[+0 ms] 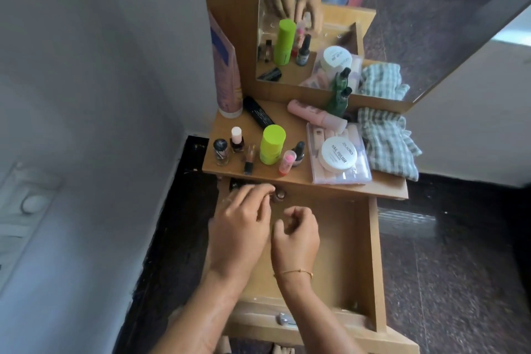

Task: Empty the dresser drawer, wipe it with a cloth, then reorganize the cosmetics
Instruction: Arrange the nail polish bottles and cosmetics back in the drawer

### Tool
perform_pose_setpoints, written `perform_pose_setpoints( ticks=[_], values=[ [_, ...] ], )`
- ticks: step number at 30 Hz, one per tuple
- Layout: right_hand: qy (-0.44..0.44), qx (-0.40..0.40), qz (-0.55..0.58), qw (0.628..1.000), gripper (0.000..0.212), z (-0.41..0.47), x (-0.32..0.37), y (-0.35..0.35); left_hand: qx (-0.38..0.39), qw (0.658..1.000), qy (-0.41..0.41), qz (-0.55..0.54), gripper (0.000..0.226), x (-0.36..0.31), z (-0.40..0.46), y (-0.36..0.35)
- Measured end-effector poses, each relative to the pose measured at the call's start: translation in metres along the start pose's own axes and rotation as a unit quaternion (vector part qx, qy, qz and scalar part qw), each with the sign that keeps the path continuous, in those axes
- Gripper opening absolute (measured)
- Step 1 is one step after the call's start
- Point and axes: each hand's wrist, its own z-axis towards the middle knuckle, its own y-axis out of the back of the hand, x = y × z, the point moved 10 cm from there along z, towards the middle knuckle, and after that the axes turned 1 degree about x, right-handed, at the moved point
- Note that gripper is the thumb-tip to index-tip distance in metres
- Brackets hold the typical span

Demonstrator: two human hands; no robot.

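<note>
The wooden dresser drawer [373, 261] is pulled open below the dresser top [290, 178]. My left hand [241, 227] reaches into its back left corner. Its bent fingertips pinch a small round-capped bottle [279, 195]. A black item [235, 184] lies just behind that hand. My right hand [297, 236] hovers beside it over the drawer floor, fingers curled, with nothing visible in them. On the top stand a lime-green tube [271, 144], several nail polish bottles [237, 139], a white nail polish jar [339, 154] on a clear pouch [359, 174], and a checked cloth [386, 142].
A mirror [402, 23] rises behind the top and reflects the items. A tall pink tube [227, 72], a black tube [258, 112], a pink bottle [316, 116] and a green bottle [339, 99] stand at the back. A grey wall is left; dark floor surrounds the dresser.
</note>
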Motion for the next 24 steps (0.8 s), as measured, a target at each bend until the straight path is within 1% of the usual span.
perform_pose_setpoints(
  ticks=[3,5,8,11,13,14,17,19,22,24],
  values=[
    [0.113,-0.030,0.010,0.993,0.026,-0.009,0.053,0.024,-0.063,0.995,-0.071,0.001,0.017,-0.015,0.033,0.045],
    [0.177,-0.057,0.012,0.983,0.022,-0.006,0.087,0.038,-0.072,0.994,-0.081,0.009,0.018,-0.017,0.059,0.061],
    [0.240,-0.056,0.005,0.969,0.010,0.004,0.131,0.048,-0.026,0.997,-0.054,0.040,0.027,-0.008,0.089,0.058],
    [0.303,-0.040,-0.020,0.952,0.011,0.015,0.169,0.050,0.044,0.998,0.003,0.054,0.038,0.008,0.103,0.038],
    [0.314,-0.045,-0.041,0.948,0.015,0.028,0.180,0.052,0.082,0.994,0.032,0.061,0.040,0.019,0.108,0.024],
    [0.309,-0.050,-0.049,0.948,0.016,0.035,0.181,0.053,0.097,0.992,0.041,0.070,0.037,0.024,0.108,0.018],
    [0.299,-0.065,-0.065,0.950,0.019,0.054,0.176,0.058,0.123,0.984,0.058,0.117,0.021,0.034,0.109,0.006],
    [0.294,-0.066,-0.068,0.951,0.018,0.061,0.169,0.059,0.127,0.980,0.051,0.141,0.012,0.035,0.109,0.002],
    [0.289,-0.064,-0.067,0.953,0.015,0.066,0.158,0.062,0.123,0.981,0.024,0.147,0.012,0.032,0.109,0.002],
    [0.282,-0.061,-0.072,0.955,0.015,0.071,0.152,0.064,0.109,0.986,0.024,0.124,0.013,0.032,0.112,0.007]
  ],
)
